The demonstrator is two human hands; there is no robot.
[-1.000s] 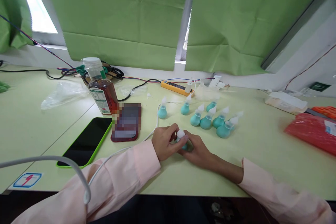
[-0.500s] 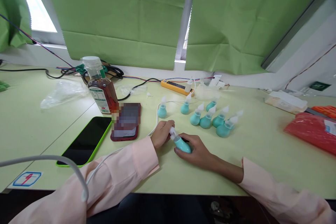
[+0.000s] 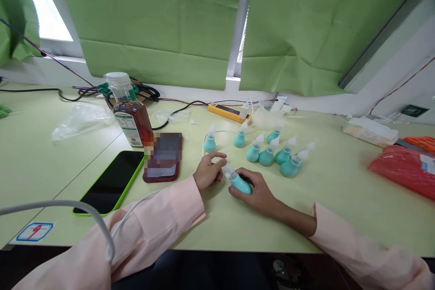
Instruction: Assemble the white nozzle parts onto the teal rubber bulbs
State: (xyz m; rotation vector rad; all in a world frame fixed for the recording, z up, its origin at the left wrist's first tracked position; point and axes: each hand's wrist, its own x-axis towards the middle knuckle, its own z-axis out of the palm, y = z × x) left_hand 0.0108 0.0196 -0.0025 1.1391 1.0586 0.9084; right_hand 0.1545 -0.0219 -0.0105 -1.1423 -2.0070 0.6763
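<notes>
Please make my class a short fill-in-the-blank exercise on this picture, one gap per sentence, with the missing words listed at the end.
1. A bulb is held in the ____ grip.
2. The bottle has a ____ cap.
3. Of the phones, the one nearer the front edge of the table has a case coloured ____.
4. Altogether, ____ phones lie on the table.

Missing words: right; white; green; two.
</notes>
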